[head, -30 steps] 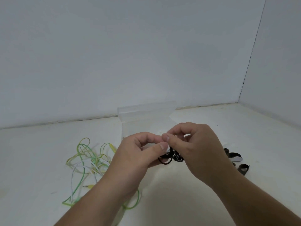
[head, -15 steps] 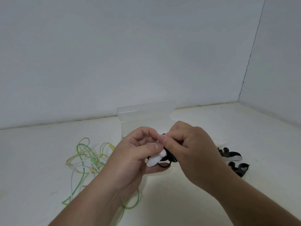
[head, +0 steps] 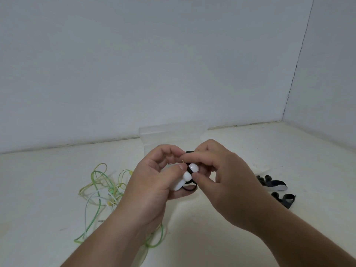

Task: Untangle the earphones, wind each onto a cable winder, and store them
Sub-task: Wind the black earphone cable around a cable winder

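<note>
Head view: two bare hands meet mid-frame above a pale table. Both forearms run off the bottom edge.
Left hand: grip clasped round the white cable winder, with the thumb laid on its near side. The fingers curl behind it and their tips are partly hidden.
Right hand: grip pinching the black earphone cable between forefinger and thumb, right at the winder. The remaining fingers are curled in.
White cable winder: held off the table between the two hands. Two rounded white lobes show, and the lower body is partly covered by the left thumb.
Black earphone cable: crosses between the lobes, with a thin loop hanging under the winder and a dark bit poking up above the fingers. Earbuds and plug cannot be made out, and the number of turns is not readable.
Green, yellow and white earphones: a loose tangle on the table, left of the left hand. The near strands pass under the left wrist and forearm, so the full extent is hidden. A plug tip shows at the near edge.
Clear box: behind the hands, near the wall. Its lower part is blocked by the hands and its contents cannot be seen.
Dark winders: two on the table, right of the right hand, lying apart from each other. The shapes are small and blurred.
</note>
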Demonstrator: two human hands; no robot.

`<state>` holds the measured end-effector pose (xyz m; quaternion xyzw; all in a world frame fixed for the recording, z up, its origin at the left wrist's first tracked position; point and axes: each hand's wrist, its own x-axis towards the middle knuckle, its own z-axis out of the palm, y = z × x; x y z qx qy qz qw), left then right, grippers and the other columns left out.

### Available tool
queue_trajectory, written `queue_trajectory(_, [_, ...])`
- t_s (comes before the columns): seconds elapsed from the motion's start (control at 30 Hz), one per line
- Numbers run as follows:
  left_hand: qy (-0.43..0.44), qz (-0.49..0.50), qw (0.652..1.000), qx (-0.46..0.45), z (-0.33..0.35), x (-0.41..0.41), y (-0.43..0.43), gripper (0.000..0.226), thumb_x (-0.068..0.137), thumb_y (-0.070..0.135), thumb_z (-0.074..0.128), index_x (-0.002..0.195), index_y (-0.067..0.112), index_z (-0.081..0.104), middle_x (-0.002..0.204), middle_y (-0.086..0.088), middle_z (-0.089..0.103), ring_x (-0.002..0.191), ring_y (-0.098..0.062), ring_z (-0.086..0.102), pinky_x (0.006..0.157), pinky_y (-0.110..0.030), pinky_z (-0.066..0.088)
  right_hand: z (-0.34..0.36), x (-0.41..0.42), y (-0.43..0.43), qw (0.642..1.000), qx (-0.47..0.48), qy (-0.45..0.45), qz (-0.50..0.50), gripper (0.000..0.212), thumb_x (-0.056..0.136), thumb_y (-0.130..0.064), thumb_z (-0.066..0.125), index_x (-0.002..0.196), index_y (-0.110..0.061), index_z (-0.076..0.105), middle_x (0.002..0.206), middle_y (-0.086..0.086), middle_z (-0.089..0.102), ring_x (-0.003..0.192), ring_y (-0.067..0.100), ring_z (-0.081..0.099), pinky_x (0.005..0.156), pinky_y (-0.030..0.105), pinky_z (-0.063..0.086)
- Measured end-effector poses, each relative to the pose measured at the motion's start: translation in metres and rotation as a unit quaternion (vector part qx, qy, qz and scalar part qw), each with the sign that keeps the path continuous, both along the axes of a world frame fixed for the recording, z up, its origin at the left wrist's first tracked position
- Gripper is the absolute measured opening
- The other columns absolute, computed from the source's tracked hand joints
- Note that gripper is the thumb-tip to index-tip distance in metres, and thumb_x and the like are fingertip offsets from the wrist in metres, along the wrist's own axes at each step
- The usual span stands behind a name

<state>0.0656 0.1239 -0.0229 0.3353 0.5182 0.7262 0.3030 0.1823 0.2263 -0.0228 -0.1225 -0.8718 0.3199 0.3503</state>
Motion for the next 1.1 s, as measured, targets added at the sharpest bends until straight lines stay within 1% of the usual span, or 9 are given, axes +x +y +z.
queue_trajectory(0.13, [-0.007,0.009,1.0,0.001,0.0017,0.0014,-0.0002,0.022,0.089,-0.008,0.057,0.088,0.011,0.068,0.089,-0.013,0.069,0.075,-0.025,0.068,0.072,-0.044,0.06,-0.001,-0.0008,0.0018,0.999,-0.021,0.032,-0.024,0.045,0.081,-0.006,0.071,0.114,-0.037,0.066,0.089,-0.012,0.06,0.087,0.013,0.059,0.074,0.02,0.048])
queue_trajectory(0.3, [-0.008,0.037,0.999,0.01,0.0023,0.0001,0.0008,0.02,0.089,-0.008,0.056,0.078,0.005,0.068,0.083,-0.016,0.07,0.066,-0.026,0.067,0.069,-0.039,0.059,-0.0016,-0.0031,0.0017,0.995,-0.055,0.047,-0.063,0.038,0.079,-0.019,0.078,0.109,-0.038,0.066,0.097,-0.016,0.058,0.094,0.007,0.057,0.072,0.014,0.046])
queue_trajectory(0.4, [-0.009,0.058,0.998,0.021,0.0022,-0.0004,0.0015,0.015,0.088,-0.007,0.059,0.081,0.002,0.067,0.082,-0.019,0.072,0.064,-0.031,0.068,0.065,-0.038,0.06,0.0004,-0.0026,0.0046,0.988,-0.134,0.033,-0.073,0.037,0.082,-0.026,0.077,0.113,-0.039,0.064,0.106,-0.016,0.061,0.096,-0.002,0.062,0.076,0.014,0.05])
queue_trajectory(0.5, [0.013,0.075,0.997,0.019,0.0007,-0.0006,0.0022,0.011,0.079,-0.003,0.071,0.077,0.008,0.072,0.084,-0.02,0.074,0.069,-0.035,0.071,0.07,-0.042,0.061,0.0026,-0.0033,0.0037,0.975,-0.221,0.023,-0.017,0.034,0.088,-0.014,0.071,0.117,-0.032,0.066,0.101,-0.007,0.073,0.086,0.006,0.072,0.085,0.032,0.058])
queue_trajectory(0.57, [0.021,0.084,0.996,0.012,0.0003,-0.0004,0.0026,0.021,0.08,-0.006,0.071,0.071,0.013,0.074,0.083,-0.019,0.074,0.071,-0.033,0.071,0.067,-0.039,0.059,0.001,-0.004,0.0013,0.982,-0.186,0.018,-0.026,0.037,0.09,-0.01,0.067,0.12,-0.031,0.066,0.094,-0.005,0.075,0.083,0.01,0.073,0.087,0.04,0.057])
queue_trajectory(0.63, [0.022,0.094,0.995,0.007,0.0002,-0.0005,0.0031,0.028,0.083,-0.01,0.065,0.068,0.012,0.074,0.079,-0.017,0.075,0.068,-0.027,0.071,0.061,-0.034,0.059,-0.0008,-0.0052,-0.0005,0.989,-0.14,0.013,-0.042,0.039,0.09,-0.009,0.065,0.12,-0.034,0.065,0.092,-0.01,0.075,0.083,0.007,0.072,0.085,0.036,0.057])
queue_trajectory(0.77, [0.031,0.104,0.994,-0.006,-0.0012,-0.0004,0.0044,0.022,0.081,-0.011,0.066,0.071,0.007,0.072,0.083,-0.015,0.076,0.071,-0.027,0.072,0.071,-0.037,0.059,-0.0034,-0.0057,0.0002,0.993,-0.104,0.017,-0.054,0.043,0.09,-0.005,0.062,0.12,-0.036,0.064,0.095,-0.015,0.073,0.086,0.004,0.069,0.085,0.034,0.057])
queue_trajectory(0.93, [0.028,0.106,0.994,-0.003,-0.0038,-0.0041,0.0036,0.011,0.06,0.001,0.074,0.062,0.012,0.072,0.085,-0.01,0.076,0.076,-0.028,0.072,0.068,-0.034,0.057,-0.0035,-0.0049,-0.0001,0.994,-0.094,0.013,-0.045,0.048,0.089,-0.007,0.063,0.123,-0.039,0.061,0.098,-0.014,0.071,0.088,0.005,0.068,0.085,0.033,0.056])
queue_trajectory(1.1, [0.012,0.103,0.994,-0.017,-0.005,-0.0047,0.0036,0.008,0.056,0.006,0.07,0.059,0.014,0.071,0.079,-0.009,0.074,0.074,-0.032,0.07,0.07,-0.037,0.058,-0.004,-0.0052,-0.0005,0.995,-0.08,0.003,-0.052,0.049,0.088,-0.006,0.063,0.124,-0.04,0.059,0.096,-0.014,0.07,0.085,0.006,0.068,0.081,0.031,0.056])
